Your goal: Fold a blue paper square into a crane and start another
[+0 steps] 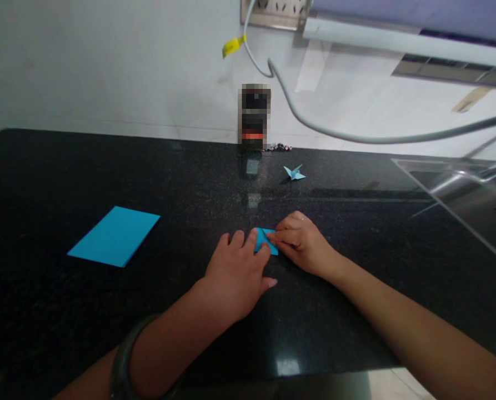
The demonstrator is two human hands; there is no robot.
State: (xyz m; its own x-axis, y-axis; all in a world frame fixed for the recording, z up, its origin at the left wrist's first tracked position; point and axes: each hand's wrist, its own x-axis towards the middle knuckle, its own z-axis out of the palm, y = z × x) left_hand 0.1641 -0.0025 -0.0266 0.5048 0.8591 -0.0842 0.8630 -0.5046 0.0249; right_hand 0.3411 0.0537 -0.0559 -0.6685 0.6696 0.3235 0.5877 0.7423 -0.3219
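A small blue folded paper (265, 238) lies on the black stone counter (64, 183), mostly covered by both hands. My left hand (237, 275) lies flat on its near left part, fingers stretched out and pressing it down. My right hand (301, 241) is curled at its right edge, fingertips pinched on the paper. A dark bangle sits on my left wrist.
A stack of blue paper sheets (114, 236) lies at the left. A finished small blue folded figure (294, 173) rests further back, near a blurred dark container (255, 115) by the wall. A steel sink (464, 194) is at the right. A grey hose (356, 133) hangs above.
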